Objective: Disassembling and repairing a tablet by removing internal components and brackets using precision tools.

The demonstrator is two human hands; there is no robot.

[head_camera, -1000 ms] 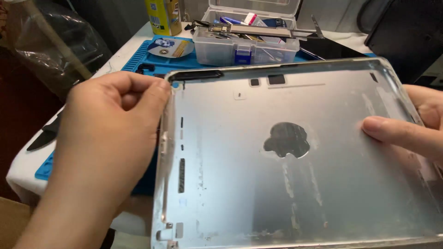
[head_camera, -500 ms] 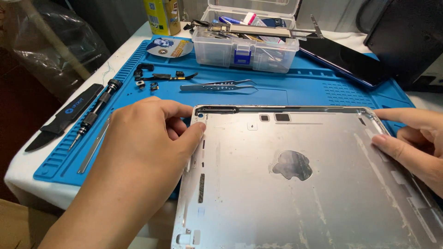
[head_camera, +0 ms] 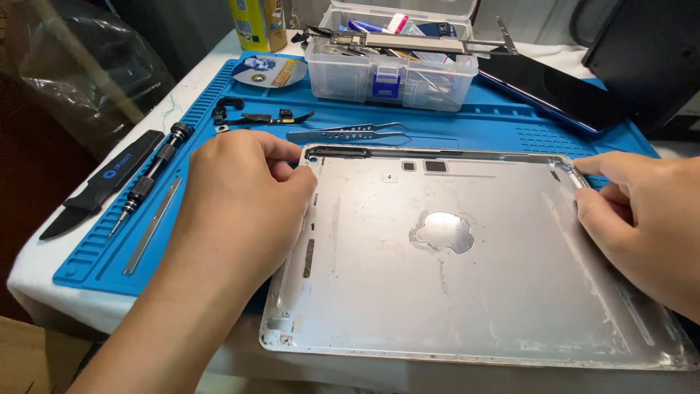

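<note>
The empty silver tablet back shell (head_camera: 467, 270), scuffed and streaked with residue, lies inside-up on the blue repair mat (head_camera: 503, 124). The left hand (head_camera: 240, 197) pinches its upper left corner with curled fingers. The right hand (head_camera: 642, 219) grips the upper right edge, fingers pressed together.

White-covered table (head_camera: 44, 281), dark floor to the left, crumpled clear plastic (head_camera: 80, 62), even light

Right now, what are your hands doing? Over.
Left hand grips silver tablet shell at its left edge. Right hand grips right edge. Tweezers lie just beyond it.
</note>
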